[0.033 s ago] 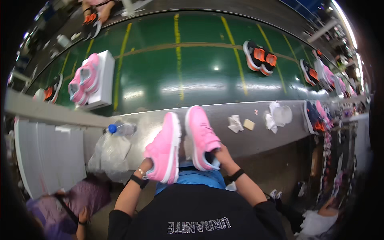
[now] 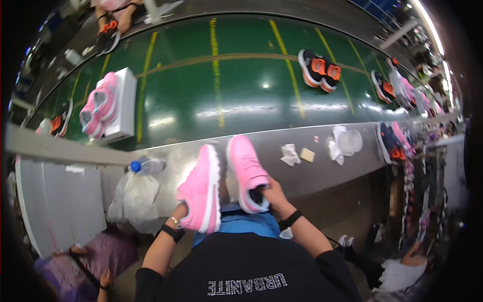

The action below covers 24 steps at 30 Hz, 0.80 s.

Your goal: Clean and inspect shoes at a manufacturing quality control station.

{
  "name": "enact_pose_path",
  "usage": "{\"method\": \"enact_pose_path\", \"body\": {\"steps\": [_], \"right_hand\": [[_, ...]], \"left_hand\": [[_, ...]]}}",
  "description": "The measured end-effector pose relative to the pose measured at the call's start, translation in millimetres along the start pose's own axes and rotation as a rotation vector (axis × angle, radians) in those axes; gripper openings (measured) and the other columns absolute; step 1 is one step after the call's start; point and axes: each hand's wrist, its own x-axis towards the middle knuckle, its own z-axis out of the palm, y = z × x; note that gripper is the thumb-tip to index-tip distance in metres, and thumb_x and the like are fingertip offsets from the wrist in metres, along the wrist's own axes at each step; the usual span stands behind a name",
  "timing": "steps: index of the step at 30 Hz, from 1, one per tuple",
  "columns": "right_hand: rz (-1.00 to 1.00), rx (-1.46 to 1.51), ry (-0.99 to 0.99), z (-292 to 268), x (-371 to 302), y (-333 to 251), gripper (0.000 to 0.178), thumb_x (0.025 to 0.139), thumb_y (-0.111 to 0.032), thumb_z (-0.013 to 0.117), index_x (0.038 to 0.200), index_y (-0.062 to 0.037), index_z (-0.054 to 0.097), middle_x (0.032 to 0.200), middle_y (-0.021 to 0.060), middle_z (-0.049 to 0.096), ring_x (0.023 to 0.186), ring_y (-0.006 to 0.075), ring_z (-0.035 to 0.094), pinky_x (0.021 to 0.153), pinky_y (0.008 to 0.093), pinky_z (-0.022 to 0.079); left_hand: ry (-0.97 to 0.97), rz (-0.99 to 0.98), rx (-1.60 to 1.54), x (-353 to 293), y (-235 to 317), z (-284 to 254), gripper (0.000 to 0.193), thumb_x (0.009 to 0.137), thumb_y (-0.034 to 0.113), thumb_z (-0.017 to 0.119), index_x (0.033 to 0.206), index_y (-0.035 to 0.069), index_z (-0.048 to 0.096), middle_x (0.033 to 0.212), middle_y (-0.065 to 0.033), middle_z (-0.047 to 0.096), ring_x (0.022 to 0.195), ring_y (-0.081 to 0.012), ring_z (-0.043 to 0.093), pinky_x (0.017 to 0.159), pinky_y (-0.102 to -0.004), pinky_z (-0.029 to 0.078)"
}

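Observation:
A pink sneaker (image 2: 197,194) with a white sole is in my left hand (image 2: 180,212), gripped at the heel end; the fingers are mostly hidden by it. It is tilted on its side, with the sole edge facing right. My right hand (image 2: 273,195) holds the other pink sneaker (image 2: 246,166) by the collar, the thumb side at its dark opening and the other fingers out of sight. This one has a strap across the top. Both toes point away from me, over the grey metal ledge (image 2: 261,138), with a small gap between the shoes.
Beyond the ledge runs a green surface (image 2: 176,90) carrying pink shoes on a white box (image 2: 126,100) and black-orange shoes (image 2: 319,70). A bottle with a blue cap (image 2: 135,166), plastic bag (image 2: 136,191), crumpled paper (image 2: 290,154) and yellowish block (image 2: 307,155) lie nearer. Other people work nearby.
The view has shifted slightly, so the surroundings sit farther left. The right sneaker has turned a little, showing more of its opening, and more of my right hand shows. Both shoes stay held.

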Motion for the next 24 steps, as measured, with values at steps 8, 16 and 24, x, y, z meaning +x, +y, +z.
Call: {"method": "enact_pose_path", "body": {"steps": [8, 16, 24], "right_hand": [[-0.268, -0.341, 0.300, -85.4, 33.9, -23.9, 0.027, 0.073, -0.014, 0.066, 0.098, -0.0046, 0.062, 0.092, 0.0088, 0.062, 0.082, 0.0175, 0.058, 0.071, 0.0312, 0.046], [-0.497, -0.717, 0.556, -109.1, 81.2, -14.6, 0.013, 0.077, -0.005, 0.055, 0.089, -0.0034, 0.059, 0.081, 0.0112, 0.058, 0.075, 0.0266, 0.057, 0.070, 0.0344, 0.046], [-0.333, -0.033, 0.711, -306.9, 26.0, -85.8, 0.010, 0.080, -0.002, 0.055, 0.089, -0.0007, 0.060, 0.079, 0.0062, 0.062, 0.072, 0.0119, 0.058, 0.066, 0.0237, 0.046]], "left_hand": [[-0.014, 0.002, -0.243, 13.6, -17.9, 8.6, 0.034, 0.090, 0.013, 0.047, 0.120, -0.002, 0.044, 0.116, -0.0119, 0.052, 0.104, -0.0198, 0.052, 0.088, -0.0310, 0.044], [-0.253, 0.018, -0.018, 119.7, 45.6, 59.8, 0.035, 0.089, 0.013, 0.048, 0.120, -0.001, 0.043, 0.117, -0.0120, 0.052, 0.105, -0.0200, 0.052, 0.088, -0.0310, 0.044], [-0.403, 0.062, 0.130, 192.3, 85.9, 138.4, 0.035, 0.088, 0.013, 0.049, 0.121, -0.001, 0.043, 0.117, -0.0121, 0.052, 0.105, -0.0202, 0.052, 0.088, -0.0311, 0.043]]}}
